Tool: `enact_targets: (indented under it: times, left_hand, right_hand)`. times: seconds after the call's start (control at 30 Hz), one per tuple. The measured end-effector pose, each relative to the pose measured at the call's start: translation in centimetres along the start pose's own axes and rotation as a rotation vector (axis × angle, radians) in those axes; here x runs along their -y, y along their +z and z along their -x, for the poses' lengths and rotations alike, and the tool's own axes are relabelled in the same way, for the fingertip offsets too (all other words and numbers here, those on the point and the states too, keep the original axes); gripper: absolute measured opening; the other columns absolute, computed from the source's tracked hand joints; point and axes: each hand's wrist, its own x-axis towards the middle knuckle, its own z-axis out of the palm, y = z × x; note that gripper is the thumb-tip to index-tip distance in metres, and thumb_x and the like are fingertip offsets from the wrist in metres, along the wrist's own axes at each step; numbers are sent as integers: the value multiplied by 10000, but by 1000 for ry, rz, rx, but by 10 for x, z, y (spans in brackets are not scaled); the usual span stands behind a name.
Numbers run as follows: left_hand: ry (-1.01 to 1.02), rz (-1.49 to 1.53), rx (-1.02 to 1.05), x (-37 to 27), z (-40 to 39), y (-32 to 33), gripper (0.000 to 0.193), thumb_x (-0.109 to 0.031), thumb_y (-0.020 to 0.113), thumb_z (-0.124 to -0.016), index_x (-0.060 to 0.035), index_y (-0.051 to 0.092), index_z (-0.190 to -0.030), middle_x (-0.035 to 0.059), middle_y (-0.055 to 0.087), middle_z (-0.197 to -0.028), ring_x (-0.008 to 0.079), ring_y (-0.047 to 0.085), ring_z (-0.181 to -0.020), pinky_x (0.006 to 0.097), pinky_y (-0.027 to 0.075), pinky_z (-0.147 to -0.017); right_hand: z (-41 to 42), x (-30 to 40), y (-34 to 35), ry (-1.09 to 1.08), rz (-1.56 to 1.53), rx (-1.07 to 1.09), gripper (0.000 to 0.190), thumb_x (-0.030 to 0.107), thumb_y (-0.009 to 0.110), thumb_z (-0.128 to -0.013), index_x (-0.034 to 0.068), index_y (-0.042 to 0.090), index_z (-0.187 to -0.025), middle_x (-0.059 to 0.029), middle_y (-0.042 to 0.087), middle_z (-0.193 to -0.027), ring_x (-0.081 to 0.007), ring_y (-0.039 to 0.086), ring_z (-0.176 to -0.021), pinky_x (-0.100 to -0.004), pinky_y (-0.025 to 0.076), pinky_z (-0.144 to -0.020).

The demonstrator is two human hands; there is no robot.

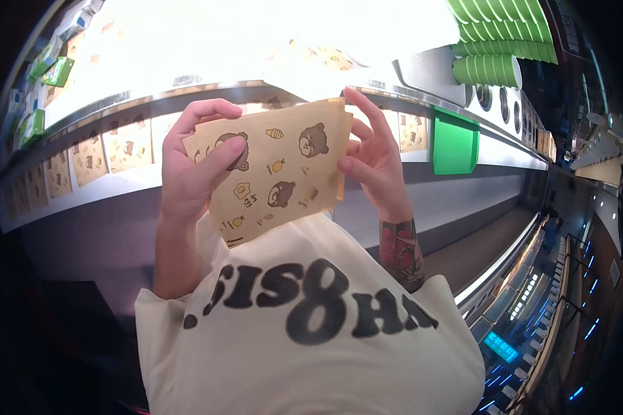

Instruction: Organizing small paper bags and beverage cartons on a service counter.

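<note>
My left hand grips several light-brown paper sheets at their left side, thumb on the front and fingers behind. Printed bears, lemons and eggs cover the front sheet. At the right edge of the sheets is my right hand, its thumb against the edge, its index finger raised near the top corner and the other fingers bent behind. The sheets are slightly fanned, tilted, and held up in front of my chest. Their overlapping edges show at the right.
Beyond my hands runs a brightly lit white counter. More printed sheets line a lower ledge. A green plastic tray is at the right, below stacked green cups. Small green-and-white packs lie at the far left.
</note>
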Motion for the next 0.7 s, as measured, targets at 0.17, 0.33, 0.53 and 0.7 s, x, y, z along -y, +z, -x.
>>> enact_targets:
  times: [0.17, 0.33, 0.53, 0.7]
  left_hand:
    - [-28, -88, 64, 17, -1, 5, 238, 24, 573, -805, 12, 536, -1040, 58, 588, -933, 70, 570, -795, 201, 478, -680]
    - [82, 6, 59, 30, 10, 5, 189, -26, 538, -822, 5, 452, -987, 148, 569, -990, 131, 580, -845, 246, 499, -719]
    - [68, 166, 70, 34, 11, 14, 254, -9, 523, -825, -25, 360, -1019, 203, 542, -1052, 183, 591, -892, 285, 532, -754]
    - [79, 86, 73, 33, 5, 28, 269, -13, 521, -834, -25, 368, -1055, 184, 543, -1046, 164, 595, -874, 267, 532, -721]
  right_hand:
    - [-12, -12, 4, -121, 328, 30, 526, 37, 669, -794, 42, 476, -1284, -108, 617, -1078, -130, 618, -892, -246, 514, -737]
    - [-1, -10, 4, -105, 494, -10, 275, 43, 647, -820, 23, 588, -1089, -55, 659, -917, -69, 618, -810, -220, 510, -681]
    - [6, -13, 2, -47, 358, -13, 283, 26, 610, -846, 9, 527, -1116, -90, 654, -945, -102, 630, -839, -227, 516, -692]
    - [4, -12, 28, -61, 71, -93, 369, 31, 575, -867, 19, 441, -1211, -109, 629, -1026, -121, 612, -921, -245, 516, -749]
